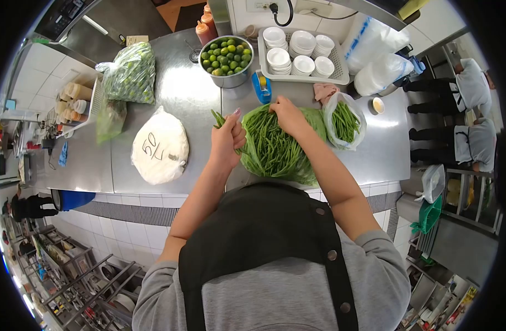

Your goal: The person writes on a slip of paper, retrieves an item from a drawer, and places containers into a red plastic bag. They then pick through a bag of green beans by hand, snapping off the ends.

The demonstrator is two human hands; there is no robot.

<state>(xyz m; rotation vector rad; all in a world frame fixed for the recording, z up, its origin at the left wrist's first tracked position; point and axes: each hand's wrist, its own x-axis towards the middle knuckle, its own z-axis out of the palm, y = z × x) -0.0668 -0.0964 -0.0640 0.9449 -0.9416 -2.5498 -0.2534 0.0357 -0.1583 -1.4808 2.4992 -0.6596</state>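
A large heap of green beans (pixel 269 144) lies in an opened green plastic bag (pixel 313 124) on the steel counter in front of me. My left hand (pixel 228 142) is closed around a small bunch of green beans (pixel 217 117), held at the heap's left edge. At the far side of the heap, my right hand (pixel 290 117) has its fingers curled down and pinched on beans; the fingertips are partly hidden. Right of the heap, a clear plastic bag (pixel 360 135) stands with its top folded open and more green beans (pixel 345 122) inside.
Behind the beans are a tape dispenser (pixel 261 87), a pot (pixel 231 80) of limes and a crate (pixel 341 69) of stacked white cups. A round white package (pixel 160 146) marked "50" and a bag of green produce (pixel 129 71) lie left. Two people (pixel 473 143) stand at right.
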